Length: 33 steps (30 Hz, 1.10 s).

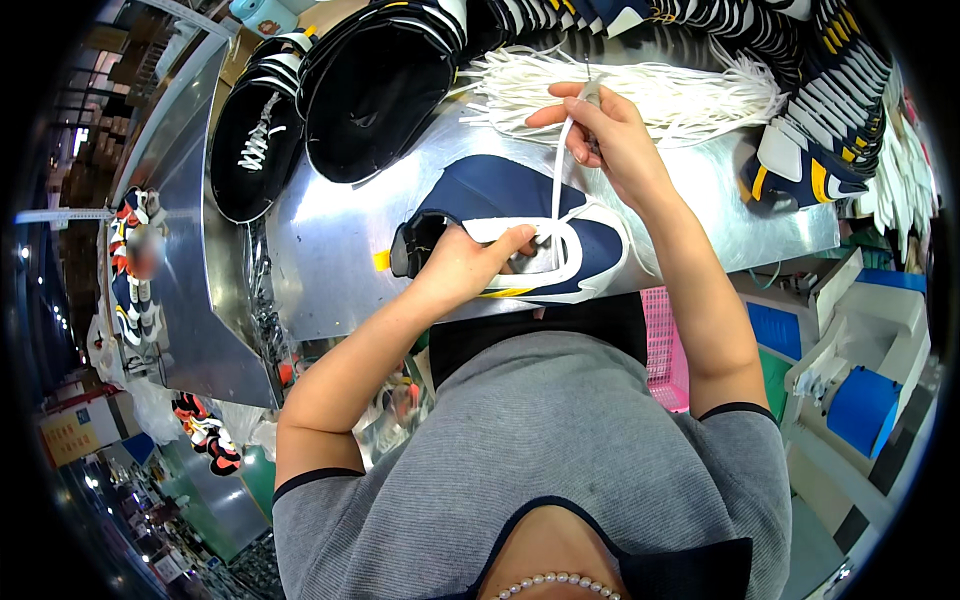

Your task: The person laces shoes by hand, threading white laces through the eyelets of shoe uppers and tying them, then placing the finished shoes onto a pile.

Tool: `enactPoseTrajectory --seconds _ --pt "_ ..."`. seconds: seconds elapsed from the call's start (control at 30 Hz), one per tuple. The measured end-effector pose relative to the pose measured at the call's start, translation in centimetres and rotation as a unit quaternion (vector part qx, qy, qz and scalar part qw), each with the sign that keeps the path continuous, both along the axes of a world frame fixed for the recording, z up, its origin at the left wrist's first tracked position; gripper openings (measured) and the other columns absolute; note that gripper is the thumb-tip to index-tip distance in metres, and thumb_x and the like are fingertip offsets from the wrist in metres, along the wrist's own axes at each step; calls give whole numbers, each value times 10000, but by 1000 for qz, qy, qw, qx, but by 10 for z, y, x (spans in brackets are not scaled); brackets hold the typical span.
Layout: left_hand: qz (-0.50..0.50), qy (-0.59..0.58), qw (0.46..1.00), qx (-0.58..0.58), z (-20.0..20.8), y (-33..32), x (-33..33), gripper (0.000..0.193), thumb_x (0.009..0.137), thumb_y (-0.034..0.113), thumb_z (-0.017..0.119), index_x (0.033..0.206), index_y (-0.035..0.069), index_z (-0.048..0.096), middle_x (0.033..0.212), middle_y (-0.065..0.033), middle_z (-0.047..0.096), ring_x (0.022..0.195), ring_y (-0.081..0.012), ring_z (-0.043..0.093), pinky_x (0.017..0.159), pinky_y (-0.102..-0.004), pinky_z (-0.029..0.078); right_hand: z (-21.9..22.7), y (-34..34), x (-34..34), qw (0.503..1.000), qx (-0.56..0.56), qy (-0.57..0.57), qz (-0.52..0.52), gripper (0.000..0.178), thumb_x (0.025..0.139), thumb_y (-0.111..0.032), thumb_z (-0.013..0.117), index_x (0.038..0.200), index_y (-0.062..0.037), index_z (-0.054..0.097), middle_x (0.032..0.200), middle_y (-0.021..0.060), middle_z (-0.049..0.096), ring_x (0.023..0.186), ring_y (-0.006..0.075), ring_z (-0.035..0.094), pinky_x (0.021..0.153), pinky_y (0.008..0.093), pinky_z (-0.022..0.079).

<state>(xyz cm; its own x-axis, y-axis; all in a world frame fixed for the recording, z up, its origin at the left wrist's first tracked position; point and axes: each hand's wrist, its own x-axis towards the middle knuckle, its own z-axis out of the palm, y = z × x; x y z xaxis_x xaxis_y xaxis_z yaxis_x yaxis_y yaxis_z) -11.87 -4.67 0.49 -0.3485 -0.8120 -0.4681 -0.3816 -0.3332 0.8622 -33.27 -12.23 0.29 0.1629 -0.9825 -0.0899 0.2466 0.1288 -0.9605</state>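
Note:
A navy and white shoe upper (601, 250) with yellow accents lies flat on the metal table in front of me. My left hand (465, 262) pinches it at the lacing opening, thumb on top and the fingers partly hidden inside. From the eyelets a white shoelace (557, 180) runs taut up to my right hand (615, 135). That hand is raised above the upper, closed around a small thin-tipped tool (591, 93), its fingertips close to the lace. How the lace meets the tool is too small to tell.
A bundle of white laces (680, 100) lies beyond the upper. Stacked shoe uppers (820, 150) curve round the far right. At the far left stand nested black-lined uppers (375, 90) and a laced one (255, 150). A pink basket (664, 345) sits below the table edge (700, 278).

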Motion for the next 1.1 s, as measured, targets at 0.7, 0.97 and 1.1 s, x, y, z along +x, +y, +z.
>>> enactPoseTrajectory --seconds 0.7,0.97,1.1 --pt "131 85 979 -134 -3 17 -8 210 946 166 697 1035 -23 683 884 -62 700 711 -108 651 590 -245 544 -2 116 14 982 152 61 89 201 930 -228 655 859 -40 656 615 -7 643 530 23 469 475 201 329" --pt "134 30 978 -159 4 12 -16 145 869 52 754 981 -18 694 868 -28 701 737 -72 633 630 -220 497 0 111 11 976 112 143 122 234 900 -193 648 750 -13 650 585 21 644 526 63 501 508 256 372" --pt "141 36 971 -190 1 10 -15 171 844 26 767 989 -28 693 913 -34 708 798 -90 645 699 -236 510 -3 118 10 984 76 128 102 241 931 -234 654 972 -3 603 734 61 699 614 63 533 560 250 399"
